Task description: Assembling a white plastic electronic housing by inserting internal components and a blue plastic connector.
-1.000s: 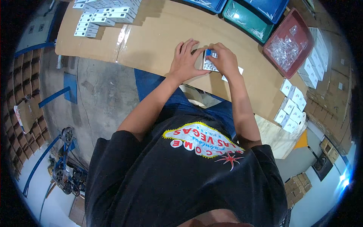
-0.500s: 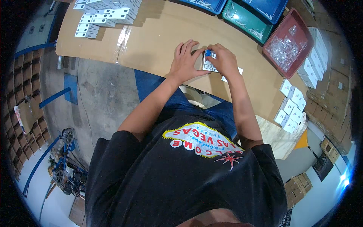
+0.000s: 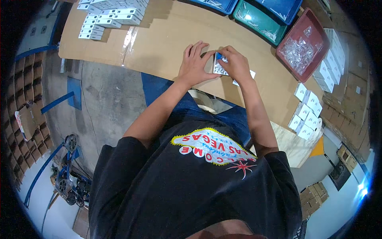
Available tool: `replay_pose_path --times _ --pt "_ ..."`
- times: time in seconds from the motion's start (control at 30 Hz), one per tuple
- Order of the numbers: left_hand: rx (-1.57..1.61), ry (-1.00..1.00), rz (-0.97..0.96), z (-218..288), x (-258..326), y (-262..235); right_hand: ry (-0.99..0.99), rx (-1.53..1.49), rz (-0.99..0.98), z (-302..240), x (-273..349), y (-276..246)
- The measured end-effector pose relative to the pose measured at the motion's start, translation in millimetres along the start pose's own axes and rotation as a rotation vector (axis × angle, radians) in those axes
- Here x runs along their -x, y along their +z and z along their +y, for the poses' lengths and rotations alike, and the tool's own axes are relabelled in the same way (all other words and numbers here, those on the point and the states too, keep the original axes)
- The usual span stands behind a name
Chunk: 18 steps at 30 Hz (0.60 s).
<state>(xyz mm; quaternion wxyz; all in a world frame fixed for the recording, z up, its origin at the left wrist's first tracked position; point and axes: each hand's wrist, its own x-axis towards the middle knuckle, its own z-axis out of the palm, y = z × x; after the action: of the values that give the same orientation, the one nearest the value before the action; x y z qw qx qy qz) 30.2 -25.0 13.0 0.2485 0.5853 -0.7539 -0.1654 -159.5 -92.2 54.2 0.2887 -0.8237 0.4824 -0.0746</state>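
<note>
A small shallow white box (image 3: 216, 69) lies on the cardboard-covered table in front of me, with silvery and blue pieces showing inside. My left hand (image 3: 193, 65) holds the box from its left side. The thumb is at the near edge and the forefinger by the far corner, while the other fingers reach away from it. Over the box's right part, my right hand (image 3: 238, 67) is closed, fingertips down by a blue piece (image 3: 218, 56). What it pinches is hidden by the fingers. A white flat piece (image 3: 252, 74) sticks out under the right wrist.
White boxes (image 3: 129, 18) are stacked at the far left. Blue (image 3: 218, 4) and green (image 3: 254, 22) bins hold thin white pieces; a red bin (image 3: 304, 75) holds clear plastic packets. More white boxes (image 3: 305, 111) sit along the right edge, others (image 3: 332, 59) behind the red bin.
My right hand has shifted very slightly over the box, its fingertips still by the blue piece. My left hand and the box stay in place.
</note>
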Motion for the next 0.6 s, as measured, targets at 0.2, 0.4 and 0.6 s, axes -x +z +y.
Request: replay_pose_path --times 0.2,0.4,0.6 --pt "-0.006 -0.004 -0.008 -1.2 0.1 1.2 0.01 -0.026 0.026 1.0 0.9 2.6" --pt "-0.005 -0.001 -0.008 -1.6 0.2 2.6 0.029 -0.047 0.003 1.7 1.4 1.9" --pt "-0.006 -0.005 -0.01 -2.1 1.2 1.9 0.044 -0.073 0.087 -3.0 4.7 -0.2"
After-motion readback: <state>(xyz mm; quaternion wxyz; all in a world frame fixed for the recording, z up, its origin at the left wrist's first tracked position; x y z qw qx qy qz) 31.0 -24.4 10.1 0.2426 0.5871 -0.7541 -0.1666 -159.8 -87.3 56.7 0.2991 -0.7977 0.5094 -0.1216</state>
